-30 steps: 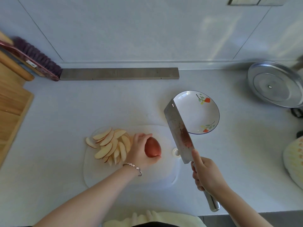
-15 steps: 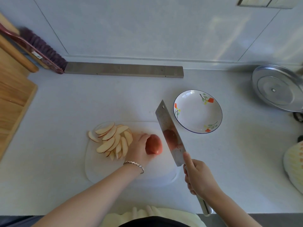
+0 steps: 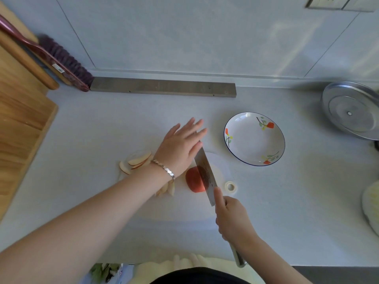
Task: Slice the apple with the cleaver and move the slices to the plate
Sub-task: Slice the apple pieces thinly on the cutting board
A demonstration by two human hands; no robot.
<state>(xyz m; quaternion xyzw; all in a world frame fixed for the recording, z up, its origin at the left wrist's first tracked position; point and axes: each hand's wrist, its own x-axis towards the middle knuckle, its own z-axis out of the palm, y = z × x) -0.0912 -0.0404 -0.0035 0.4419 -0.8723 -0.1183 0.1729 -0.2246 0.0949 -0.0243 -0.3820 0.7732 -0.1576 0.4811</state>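
Right hand (image 3: 231, 218) gripping cleaver (image 3: 205, 173); left hand (image 3: 180, 146), fingers straight, pressing blade top into apple piece (image 3: 193, 180). Slices (image 3: 139, 159) lying on cutting board (image 3: 184, 210) (plate (image 3: 254, 140) sitting near).

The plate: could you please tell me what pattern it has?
The plate is white with red-orange flowers, green leaves and a thin blue rim; head view.

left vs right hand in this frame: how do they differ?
The left hand is open, fingers straight, laid flat over the far end of the cleaver; the right hand is curled round its handle. The left hand sits beyond the apple piece, while the right hand is nearer the body. The left wrist wears a bracelet; the right shows none. Shared: both are on the cleaver, whose blade meets the apple piece.
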